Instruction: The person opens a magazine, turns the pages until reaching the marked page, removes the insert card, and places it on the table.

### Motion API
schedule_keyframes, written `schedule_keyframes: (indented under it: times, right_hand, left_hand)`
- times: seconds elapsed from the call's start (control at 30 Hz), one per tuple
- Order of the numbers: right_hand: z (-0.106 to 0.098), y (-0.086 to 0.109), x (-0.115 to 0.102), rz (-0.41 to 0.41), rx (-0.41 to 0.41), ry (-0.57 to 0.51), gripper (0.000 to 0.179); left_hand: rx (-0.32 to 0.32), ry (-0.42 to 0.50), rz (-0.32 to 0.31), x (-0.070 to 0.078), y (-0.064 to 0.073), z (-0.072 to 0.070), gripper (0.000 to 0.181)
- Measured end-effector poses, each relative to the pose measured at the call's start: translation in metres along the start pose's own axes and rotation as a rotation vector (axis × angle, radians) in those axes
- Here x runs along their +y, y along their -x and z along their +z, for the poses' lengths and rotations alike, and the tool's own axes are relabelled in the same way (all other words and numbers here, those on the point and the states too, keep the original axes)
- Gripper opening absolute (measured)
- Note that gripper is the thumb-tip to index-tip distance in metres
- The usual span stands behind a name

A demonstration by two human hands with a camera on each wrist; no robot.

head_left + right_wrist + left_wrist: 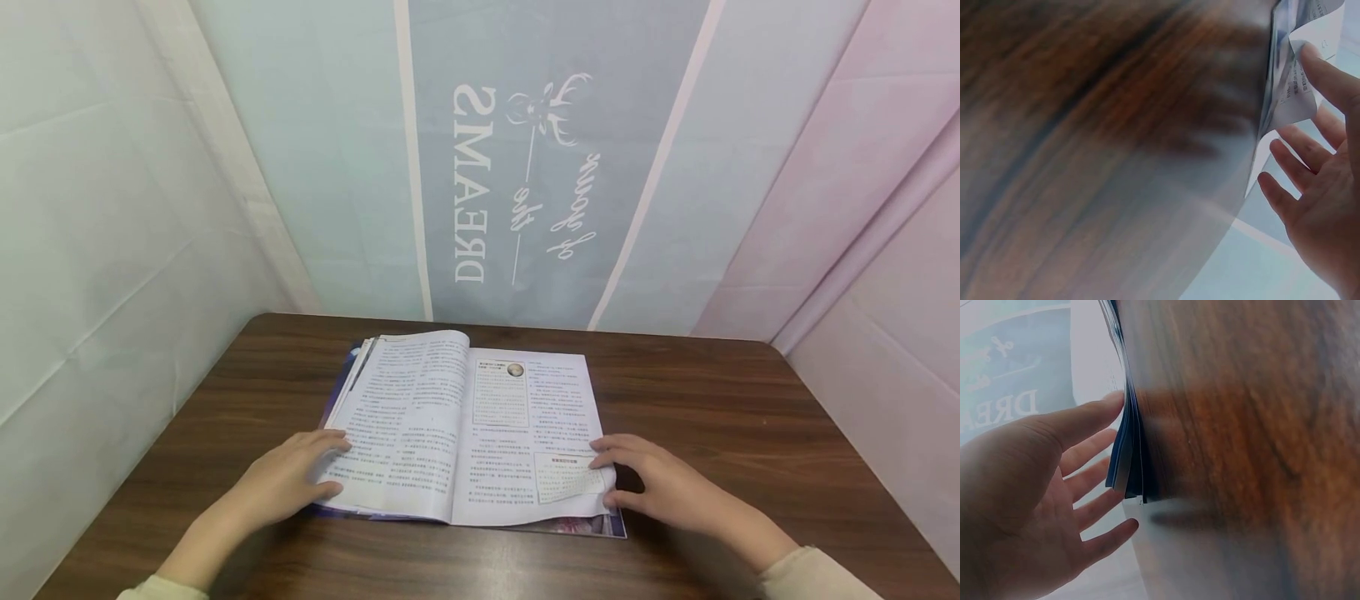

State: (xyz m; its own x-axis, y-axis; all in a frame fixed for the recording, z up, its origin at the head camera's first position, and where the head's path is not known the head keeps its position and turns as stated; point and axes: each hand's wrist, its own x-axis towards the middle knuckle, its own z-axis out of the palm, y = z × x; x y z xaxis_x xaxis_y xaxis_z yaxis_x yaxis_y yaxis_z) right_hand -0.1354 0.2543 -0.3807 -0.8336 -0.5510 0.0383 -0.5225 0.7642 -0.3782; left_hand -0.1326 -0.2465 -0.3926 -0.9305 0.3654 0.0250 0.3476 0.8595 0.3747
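An open magazine (498, 462) lies on the brown wooden table, printed text on both visible pages. At its left edge, my left hand (296, 471) touches the page stack with thumb and fingers spread apart. The left wrist view shows the thumb of this hand (1054, 469) against the edges of the fanned pages (1125, 450). My right hand (656, 483) holds the lower right corner of the right-hand page (573, 479), which bends up from the pages below. In the right wrist view, the lifted page (1300, 103) sits between the thumb and fingers of that hand (1329, 169).
The wooden table (697, 400) has rounded far corners. Behind it hangs a pale blue-grey cloth (637, 100) with mirrored white lettering and a deer motif. Light cloth walls (97, 208) stand at left and right.
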Motion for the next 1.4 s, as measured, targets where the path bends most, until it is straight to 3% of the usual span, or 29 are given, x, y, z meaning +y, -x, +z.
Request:
schedule_keyframes:
  times: [0.27, 0.57, 0.9, 1.4]
  right_hand:
    - [-0.009, -0.007, -0.005, -0.069, 0.121, 0.005, 0.03]
    - [-0.019, -0.021, -0.013, -0.188, 0.282, 0.01, 0.037]
    - [-0.027, -0.038, -0.029, -0.247, 0.371, -0.047, 0.039]
    - [-0.034, -0.065, -0.063, -0.263, 0.456, -0.1, 0.036]
  left_hand:
    - [0.021, -0.027, -0.016, 0.005, -0.001, -0.005, 0.047]
    - [0.058, 0.019, -0.002, 0.027, -0.011, -0.006, 0.037]
    - [0.068, 0.093, 0.122, 0.067, -0.025, 0.0, 0.037]
    - [0.115, 0.126, 0.312, 0.123, -0.045, 0.009, 0.042]
